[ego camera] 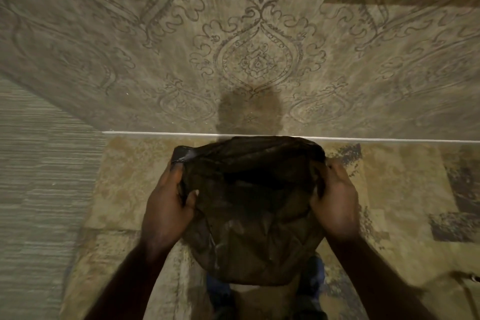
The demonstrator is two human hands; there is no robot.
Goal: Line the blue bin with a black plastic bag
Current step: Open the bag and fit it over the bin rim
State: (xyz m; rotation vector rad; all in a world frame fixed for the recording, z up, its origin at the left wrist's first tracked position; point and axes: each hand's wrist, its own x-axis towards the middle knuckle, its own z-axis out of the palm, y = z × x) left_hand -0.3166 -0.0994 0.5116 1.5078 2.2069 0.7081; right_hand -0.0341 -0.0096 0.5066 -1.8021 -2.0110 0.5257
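A black plastic bag (249,205) hangs in front of me, its mouth spread wide between my hands. My left hand (168,205) grips the bag's left edge with fingers curled into the plastic. On the opposite edge my right hand (335,200) holds the bag the same way. The bag's body sags down toward me. Under the bag, dark blue shapes (315,280) show at the bottom of the frame; whether they belong to the blue bin I cannot tell.
A wall with ornate patterned wallpaper (257,60) stands straight ahead, ending at a white baseboard strip (155,133). A mottled tan and brown rug (389,189) covers the floor. Striped grey carpet (31,163) lies to the left.
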